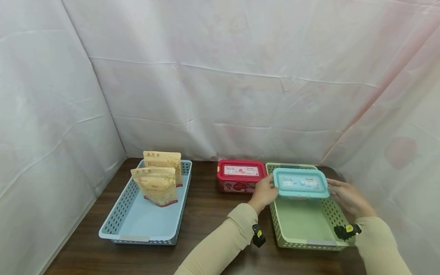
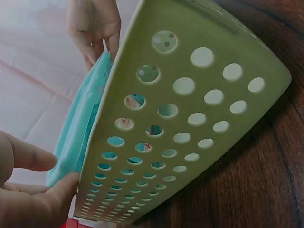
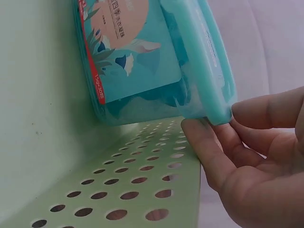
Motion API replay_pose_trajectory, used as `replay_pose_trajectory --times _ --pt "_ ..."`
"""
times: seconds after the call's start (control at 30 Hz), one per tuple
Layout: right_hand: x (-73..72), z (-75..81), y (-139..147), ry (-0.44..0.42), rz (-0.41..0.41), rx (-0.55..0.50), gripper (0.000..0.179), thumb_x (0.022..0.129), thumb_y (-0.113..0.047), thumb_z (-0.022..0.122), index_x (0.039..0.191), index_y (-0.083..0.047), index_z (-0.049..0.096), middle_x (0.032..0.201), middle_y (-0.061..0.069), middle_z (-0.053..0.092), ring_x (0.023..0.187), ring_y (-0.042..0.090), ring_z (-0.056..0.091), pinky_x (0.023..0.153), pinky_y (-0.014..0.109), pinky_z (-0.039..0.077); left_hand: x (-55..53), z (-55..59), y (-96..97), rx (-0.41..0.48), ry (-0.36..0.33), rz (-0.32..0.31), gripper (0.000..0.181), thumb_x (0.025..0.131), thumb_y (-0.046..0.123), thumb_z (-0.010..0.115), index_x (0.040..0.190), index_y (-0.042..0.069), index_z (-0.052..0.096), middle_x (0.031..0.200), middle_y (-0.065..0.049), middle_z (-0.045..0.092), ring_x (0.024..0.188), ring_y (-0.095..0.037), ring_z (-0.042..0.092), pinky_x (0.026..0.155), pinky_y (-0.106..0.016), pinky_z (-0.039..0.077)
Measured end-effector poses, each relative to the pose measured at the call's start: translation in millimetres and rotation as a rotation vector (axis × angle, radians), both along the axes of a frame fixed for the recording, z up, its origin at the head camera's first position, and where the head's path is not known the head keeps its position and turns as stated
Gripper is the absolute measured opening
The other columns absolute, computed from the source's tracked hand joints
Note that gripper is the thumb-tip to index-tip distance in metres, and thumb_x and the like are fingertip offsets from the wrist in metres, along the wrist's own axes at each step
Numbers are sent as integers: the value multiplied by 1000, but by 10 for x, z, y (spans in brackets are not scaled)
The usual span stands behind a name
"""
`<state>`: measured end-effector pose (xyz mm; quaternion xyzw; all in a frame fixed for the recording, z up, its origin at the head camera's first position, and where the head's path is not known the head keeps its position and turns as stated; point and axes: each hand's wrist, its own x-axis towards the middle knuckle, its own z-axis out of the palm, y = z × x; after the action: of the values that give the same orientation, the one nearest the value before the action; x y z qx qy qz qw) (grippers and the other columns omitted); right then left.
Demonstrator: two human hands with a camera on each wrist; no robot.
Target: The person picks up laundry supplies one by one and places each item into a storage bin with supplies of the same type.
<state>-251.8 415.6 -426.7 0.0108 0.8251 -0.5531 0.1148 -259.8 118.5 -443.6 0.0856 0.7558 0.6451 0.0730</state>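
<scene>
A teal lidded box of laundry pods (image 1: pixel 300 183) is held at the far half of the green basket (image 1: pixel 299 219), lid up. My left hand (image 1: pixel 264 194) pinches the left end of its lid between thumb and fingers. At the other end, my right hand (image 1: pixel 350 198) grips the lid's rim, thumb above and fingers below. In the right wrist view the printed side of the pod box (image 3: pixel 137 57) shows inside the basket wall (image 3: pixel 142 180). Whether its base touches the basket floor, I cannot tell.
A red lidded box (image 1: pixel 241 175) stands left of the green basket, close to my left hand. Farther left, a blue basket (image 1: pixel 137 225) holds two yellow pouches (image 1: pixel 159 187), standing up. Pale cloth (image 1: pixel 220 95) hangs behind and beside the dark wooden table (image 1: pixel 209 217).
</scene>
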Motion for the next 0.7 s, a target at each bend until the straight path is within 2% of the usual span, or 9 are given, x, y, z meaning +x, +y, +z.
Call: replay_pose_trajectory --times 0.17,0.27,0.4,0.6,0.7 --pt "-18 15 -12 1 -1 55 60 110 -19 39 152 16 14 154 39 20 106 -7 50 90 18 50 1 17 -18 -5 -16 -32 61 94 -4 58 152 3 41 137 -15 59 120 -22 60 74 -28 55" --pt "-28 32 -26 1 -1 89 58 110 -17 37 151 17 15 152 41 23 119 13 54 91 21 51 4 27 -27 0 -26 -41 62 94 -4 58 152 4 41 137 -15 59 121 -23 59 76 -29 55" --pt "-42 41 -40 4 -3 126 56 110 -16 34 150 18 16 150 42 25 133 38 42 91 23 52 15 33 -29 -4 -19 -56 62 95 -3 59 153 4 39 141 -13 56 126 -24 56 85 -32 56" --pt "-57 37 -63 1 -27 175 56 110 -20 34 152 14 18 151 39 28 134 39 37 87 22 51 14 33 -43 -26 -3 -70 62 96 1 60 153 3 37 144 -14 53 129 -25 54 93 -34 54" --pt "-48 43 -96 5 -46 216 57 110 -22 34 153 12 20 149 36 32 127 36 40 81 23 48 8 29 -57 -14 -9 -85 61 97 3 59 154 3 37 145 -14 52 130 -25 53 95 -34 53"
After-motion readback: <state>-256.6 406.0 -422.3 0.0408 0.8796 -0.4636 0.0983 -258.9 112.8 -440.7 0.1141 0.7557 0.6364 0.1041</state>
